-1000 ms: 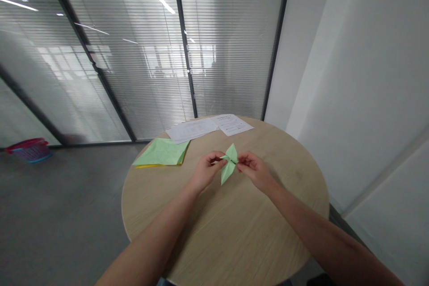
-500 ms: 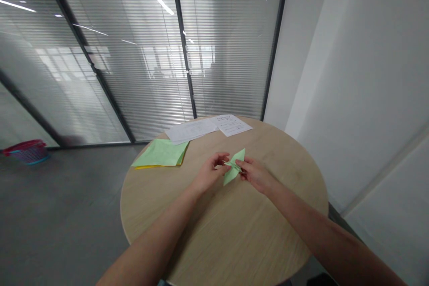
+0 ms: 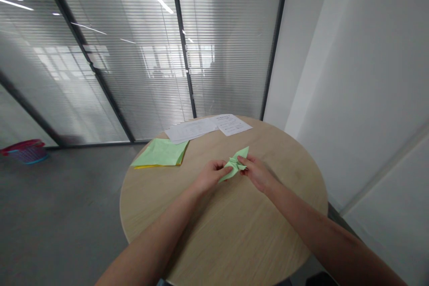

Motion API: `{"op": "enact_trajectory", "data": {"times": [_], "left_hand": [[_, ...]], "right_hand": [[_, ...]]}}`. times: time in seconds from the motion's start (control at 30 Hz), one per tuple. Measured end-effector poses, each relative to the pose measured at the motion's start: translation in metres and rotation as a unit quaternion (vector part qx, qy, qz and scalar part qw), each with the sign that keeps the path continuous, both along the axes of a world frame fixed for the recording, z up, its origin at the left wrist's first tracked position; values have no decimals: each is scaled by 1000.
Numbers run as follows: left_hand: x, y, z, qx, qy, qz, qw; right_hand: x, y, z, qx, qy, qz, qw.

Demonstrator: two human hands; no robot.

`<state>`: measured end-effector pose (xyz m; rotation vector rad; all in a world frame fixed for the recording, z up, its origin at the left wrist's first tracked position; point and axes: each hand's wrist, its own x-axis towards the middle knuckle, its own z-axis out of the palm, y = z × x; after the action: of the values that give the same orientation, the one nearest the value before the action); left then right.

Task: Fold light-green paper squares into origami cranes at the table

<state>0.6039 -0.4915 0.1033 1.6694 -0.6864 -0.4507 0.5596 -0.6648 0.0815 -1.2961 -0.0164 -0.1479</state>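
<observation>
Between my two hands is a folded piece of light green paper (image 3: 236, 165), with one pointed end toward the upper right and another toward the lower left. My left hand (image 3: 214, 173) pinches its left side, thumb on top. From the right, my right hand (image 3: 254, 169) grips the other side with the thumb over the folds; its other fingers are partly hidden beneath. Both hands are above the middle of the round wooden table (image 3: 234, 237).
A stack of green and yellow paper sheets (image 3: 162, 152) lies at the table's left edge. Behind it are white sheets (image 3: 191, 131) and a printed page (image 3: 232, 124). A red and blue basket (image 3: 27, 152) stands on the floor at left. Blinds and a white wall border the table.
My left fingers have closed onto the paper's left side. The green paper has turned slightly, and its middle folds look more spread. My right hand keeps its grip.
</observation>
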Motion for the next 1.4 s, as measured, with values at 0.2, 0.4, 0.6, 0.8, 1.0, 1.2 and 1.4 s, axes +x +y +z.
{"op": "enact_trajectory", "data": {"times": [0.2, 0.4, 0.6, 0.8, 1.0, 1.2, 1.4], "left_hand": [[-1, 1, 2, -15, 3, -3, 1000], [-4, 2, 6, -26, 8, -10, 1000], [-5, 3, 9, -21, 14, -12, 1000], [-6, 3, 9, -20, 22, -16, 999], [-4, 0, 6, -56, 46, 27, 997], [4, 3, 5, -96, 82, 92, 988], [5, 0, -3, -94, 128, 91, 983]], "right_hand": [[-1, -1, 3, -38, -11, -22, 999], [-3, -2, 7, -22, -16, -23, 999], [-3, -4, 8, -17, -13, -23, 1000], [-2, -5, 8, -17, -18, -29, 999], [-2, -8, 7, -15, 10, 2, 1000], [-2, -8, 7, -70, -36, -87, 993], [-5, -4, 10, -158, -114, -63, 979]]}}
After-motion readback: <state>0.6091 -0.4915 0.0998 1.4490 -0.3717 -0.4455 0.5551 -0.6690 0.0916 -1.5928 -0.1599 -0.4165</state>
